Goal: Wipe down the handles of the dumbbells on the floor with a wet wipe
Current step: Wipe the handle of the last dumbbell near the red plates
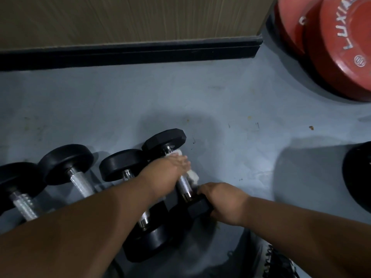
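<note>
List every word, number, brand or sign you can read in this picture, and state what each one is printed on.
"LUXIA", cut off by the frame edge: on the front red weight plate.
A small round emblem lower on the same plate: too small to read.
A pale mark on the rear red weight plate: mostly hidden, unreadable.
The dumbbells: no readable text.

Left hand (172,167) wipes dumbbell handle (185,186); right hand (222,201) grips its end.

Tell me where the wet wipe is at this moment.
In the head view, just right of centre, the wet wipe is wrapped round the handle of the hex dumbbell, under the left hand, rightmost in the dumbbell row.
</note>
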`<action>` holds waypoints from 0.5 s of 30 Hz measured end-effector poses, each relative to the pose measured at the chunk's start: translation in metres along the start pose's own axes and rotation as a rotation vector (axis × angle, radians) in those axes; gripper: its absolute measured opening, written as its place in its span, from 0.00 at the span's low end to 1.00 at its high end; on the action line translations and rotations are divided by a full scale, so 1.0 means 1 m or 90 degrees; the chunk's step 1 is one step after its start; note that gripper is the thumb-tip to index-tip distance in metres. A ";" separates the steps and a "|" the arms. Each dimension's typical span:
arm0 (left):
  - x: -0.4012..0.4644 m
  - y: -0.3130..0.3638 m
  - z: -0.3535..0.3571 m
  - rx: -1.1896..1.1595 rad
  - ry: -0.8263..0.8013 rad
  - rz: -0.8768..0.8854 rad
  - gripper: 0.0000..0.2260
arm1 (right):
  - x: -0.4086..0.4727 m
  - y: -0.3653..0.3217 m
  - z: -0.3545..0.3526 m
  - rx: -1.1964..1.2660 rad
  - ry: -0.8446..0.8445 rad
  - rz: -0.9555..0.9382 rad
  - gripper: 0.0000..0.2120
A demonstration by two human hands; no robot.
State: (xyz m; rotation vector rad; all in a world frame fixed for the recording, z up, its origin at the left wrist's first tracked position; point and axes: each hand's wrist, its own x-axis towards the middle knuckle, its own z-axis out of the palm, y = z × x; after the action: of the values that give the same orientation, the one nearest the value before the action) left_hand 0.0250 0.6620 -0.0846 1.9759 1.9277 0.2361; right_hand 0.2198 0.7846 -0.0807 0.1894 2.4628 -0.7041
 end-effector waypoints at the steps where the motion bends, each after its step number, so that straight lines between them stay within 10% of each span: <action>1: 0.000 -0.001 0.001 -0.001 0.019 -0.020 0.26 | 0.000 -0.001 -0.002 -0.009 -0.003 -0.002 0.19; 10: -0.033 0.016 0.017 -0.117 -0.005 0.117 0.23 | -0.002 -0.015 -0.018 -0.136 -0.015 -0.032 0.23; 15: -0.010 -0.017 0.003 -0.054 0.009 -0.026 0.27 | -0.006 -0.022 -0.026 -0.160 -0.042 -0.014 0.16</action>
State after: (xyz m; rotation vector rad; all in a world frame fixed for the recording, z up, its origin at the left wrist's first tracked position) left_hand 0.0101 0.6514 -0.0926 1.8842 1.9308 0.3161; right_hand 0.2056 0.7797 -0.0494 0.0428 2.4660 -0.3971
